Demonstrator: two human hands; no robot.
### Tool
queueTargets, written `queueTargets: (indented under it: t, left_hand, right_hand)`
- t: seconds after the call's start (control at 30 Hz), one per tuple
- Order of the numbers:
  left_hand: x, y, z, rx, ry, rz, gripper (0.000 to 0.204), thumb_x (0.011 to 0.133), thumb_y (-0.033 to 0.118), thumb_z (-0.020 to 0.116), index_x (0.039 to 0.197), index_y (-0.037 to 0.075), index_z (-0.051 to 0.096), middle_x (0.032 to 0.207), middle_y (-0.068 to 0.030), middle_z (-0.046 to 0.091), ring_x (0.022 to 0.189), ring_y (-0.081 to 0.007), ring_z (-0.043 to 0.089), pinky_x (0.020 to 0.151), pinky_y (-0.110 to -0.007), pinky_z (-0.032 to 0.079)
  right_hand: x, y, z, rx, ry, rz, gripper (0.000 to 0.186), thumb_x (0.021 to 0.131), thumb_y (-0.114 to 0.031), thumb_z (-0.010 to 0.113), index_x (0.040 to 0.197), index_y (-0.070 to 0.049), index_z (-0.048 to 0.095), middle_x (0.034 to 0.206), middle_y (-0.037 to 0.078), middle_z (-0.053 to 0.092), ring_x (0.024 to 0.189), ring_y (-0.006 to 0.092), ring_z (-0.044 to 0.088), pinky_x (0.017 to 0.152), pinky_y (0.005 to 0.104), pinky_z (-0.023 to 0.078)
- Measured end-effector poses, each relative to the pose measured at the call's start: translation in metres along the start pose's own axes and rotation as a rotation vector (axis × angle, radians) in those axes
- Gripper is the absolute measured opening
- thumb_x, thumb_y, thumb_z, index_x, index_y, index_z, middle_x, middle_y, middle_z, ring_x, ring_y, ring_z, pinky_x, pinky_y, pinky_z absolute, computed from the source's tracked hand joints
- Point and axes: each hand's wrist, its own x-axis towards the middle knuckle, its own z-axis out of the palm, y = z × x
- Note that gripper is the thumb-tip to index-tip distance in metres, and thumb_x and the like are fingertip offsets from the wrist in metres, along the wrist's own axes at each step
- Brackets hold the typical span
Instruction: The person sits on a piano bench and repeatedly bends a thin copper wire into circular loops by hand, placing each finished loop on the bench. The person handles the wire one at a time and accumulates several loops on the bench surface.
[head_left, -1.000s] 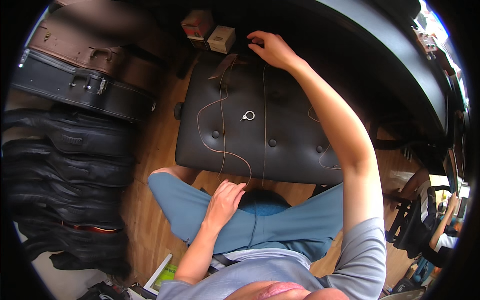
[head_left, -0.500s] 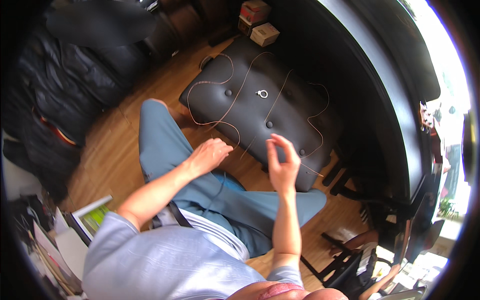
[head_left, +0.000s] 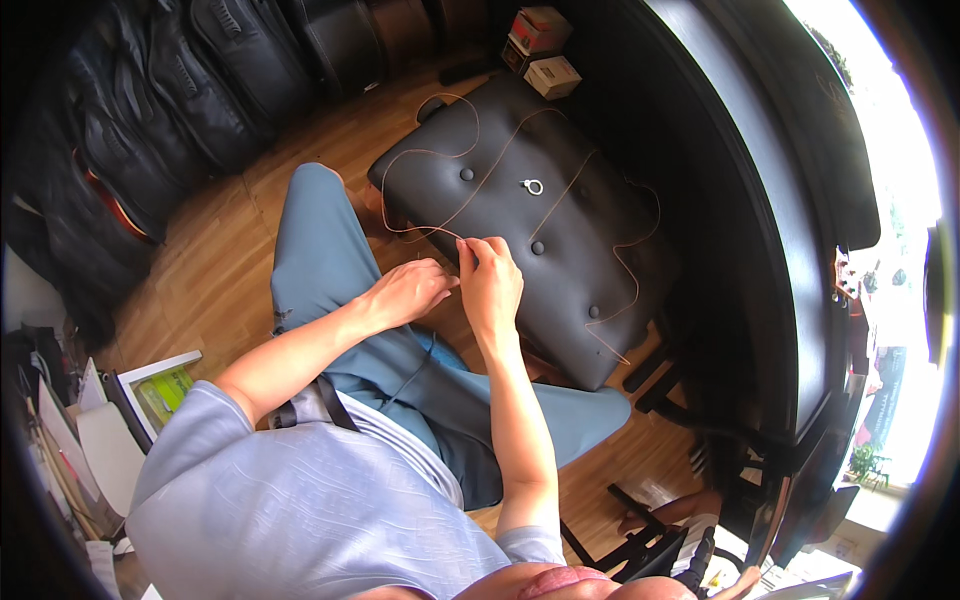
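A thin copper-brown cord [head_left: 480, 183] lies in loose curves over the black tufted bench [head_left: 505, 215] in front of me. My right hand [head_left: 491, 285] is at the bench's near edge, its thumb and forefinger pinched on a stretch of this cord. Just left of it and a little lower, my left hand [head_left: 408, 291] is closed in a pinch over my lap. The cord seems to run on to its fingertips, though the bit between them is hard to see. A small white ring with a short tab [head_left: 534, 187] rests on the bench, apart from both hands.
Small boxes [head_left: 540, 32] are stacked beyond the bench. A black curved piece of furniture [head_left: 745, 200] borders the right side. Black bags [head_left: 180, 95] stand at the left, near an open white drawer [head_left: 165, 385]. Another person's arm [head_left: 680, 508] shows at lower right.
My right hand has moved left from beside the bench's near corner and taken hold of the cord near my left hand. The left hand stays pinched, and the view has shifted slightly.
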Motion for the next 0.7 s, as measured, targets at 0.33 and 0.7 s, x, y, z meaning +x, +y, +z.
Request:
queueTargets:
  t: [0.33, 0.7]
  left_hand:
    - [0.023, 0.015, -0.124, -0.260, 0.287, -0.271, 0.029, 0.087, 0.030, 0.077, 0.106, 0.008, 0.076, 0.103, -0.0103, 0.074, 0.097, -0.0291, 0.069, 0.091, -0.041, 0.055]
    - [0.082, -0.084, -0.115, 0.178, 0.293, -0.340, 0.025, 0.093, 0.025, 0.069, 0.113, 0.010, 0.073, 0.103, -0.0115, 0.075, 0.097, -0.0326, 0.071, 0.086, -0.044, 0.057]
  right_hand:
    - [0.000, -0.010, 0.008, 0.343, 0.002, 0.007, 0.015, 0.092, -0.016, 0.074, 0.094, -0.002, 0.075, 0.083, 0.011, 0.068, 0.067, 0.0251, 0.067, 0.065, 0.0353, 0.053]
    - [-0.001, -0.034, 0.021, 0.438, -0.034, 0.026, 0.017, 0.091, -0.016, 0.075, 0.094, 0.000, 0.075, 0.084, 0.012, 0.069, 0.067, 0.0238, 0.067, 0.065, 0.0340, 0.053]
